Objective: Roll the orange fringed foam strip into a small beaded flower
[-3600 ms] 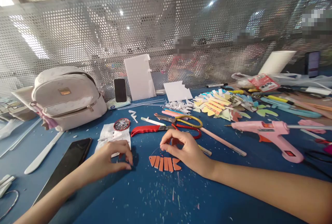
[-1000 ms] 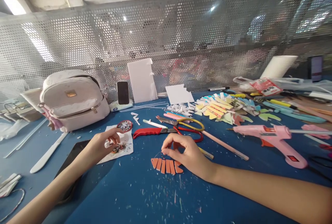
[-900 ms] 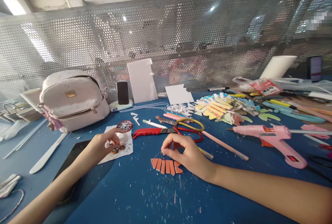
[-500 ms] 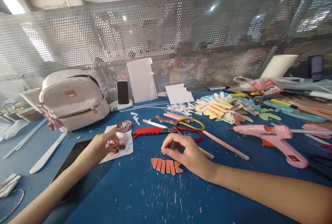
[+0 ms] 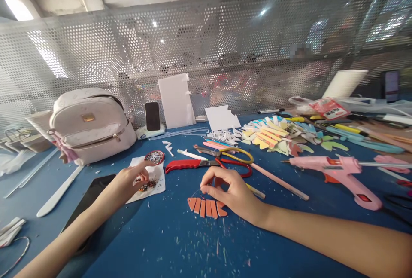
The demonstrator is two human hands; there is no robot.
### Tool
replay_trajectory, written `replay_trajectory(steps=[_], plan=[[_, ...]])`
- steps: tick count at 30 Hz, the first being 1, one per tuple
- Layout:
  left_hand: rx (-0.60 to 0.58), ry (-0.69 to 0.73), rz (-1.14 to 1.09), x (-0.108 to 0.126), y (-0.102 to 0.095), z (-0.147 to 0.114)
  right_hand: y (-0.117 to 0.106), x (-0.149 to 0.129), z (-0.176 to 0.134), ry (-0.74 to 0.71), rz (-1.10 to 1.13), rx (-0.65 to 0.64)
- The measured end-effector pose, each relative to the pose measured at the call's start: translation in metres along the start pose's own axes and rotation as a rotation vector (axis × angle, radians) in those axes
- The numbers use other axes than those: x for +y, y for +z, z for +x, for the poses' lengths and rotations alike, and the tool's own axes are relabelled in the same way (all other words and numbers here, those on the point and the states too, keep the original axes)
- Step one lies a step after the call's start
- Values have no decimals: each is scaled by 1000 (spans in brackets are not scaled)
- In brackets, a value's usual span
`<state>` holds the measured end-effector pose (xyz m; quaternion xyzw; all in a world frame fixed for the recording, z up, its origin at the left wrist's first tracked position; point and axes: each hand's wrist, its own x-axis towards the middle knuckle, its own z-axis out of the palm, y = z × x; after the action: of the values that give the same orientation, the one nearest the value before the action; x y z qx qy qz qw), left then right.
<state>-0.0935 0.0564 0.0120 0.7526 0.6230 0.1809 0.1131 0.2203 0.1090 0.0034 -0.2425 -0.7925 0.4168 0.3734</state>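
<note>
A sheet of white paper bears a loose pile of tiny dark and orange bits that look like beads. Over the pile is my left hand, its index finger stretched forward and the other fingers loosely bent, apart from the index. My right hand pinches a fine thread between thumb and fingertips. Just beneath that hand lies a fish shape of separate orange pieces, with a head, several strips and a tail; the hand partly covers the tail side.
Red-handled scissors lie ahead, near a small dish of bits. A pink glue gun is at the right. Behind are colourful cut pieces and a white backpack. A dark tablet-like slab lies under my left forearm.
My left hand has shifted slightly over the bits, its fingers curling a little more. My right hand keeps its pinch, and the orange pieces stay put.
</note>
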Motion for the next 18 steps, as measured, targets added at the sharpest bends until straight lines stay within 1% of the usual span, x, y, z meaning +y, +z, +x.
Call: replay_trajectory(steps=[4,9,15,18], plan=[[1,-5,23,3,0,1,0,-3,1,5,5,-3],[1,-34,-8,5,-2,1,-1,-7,1,2,17,1],[55,-86,-50,6,-7,-2,-1,-6,1,4,6,-6],[76,-84,-104,7,-7,-1,0,-5,1,1,-3,1]])
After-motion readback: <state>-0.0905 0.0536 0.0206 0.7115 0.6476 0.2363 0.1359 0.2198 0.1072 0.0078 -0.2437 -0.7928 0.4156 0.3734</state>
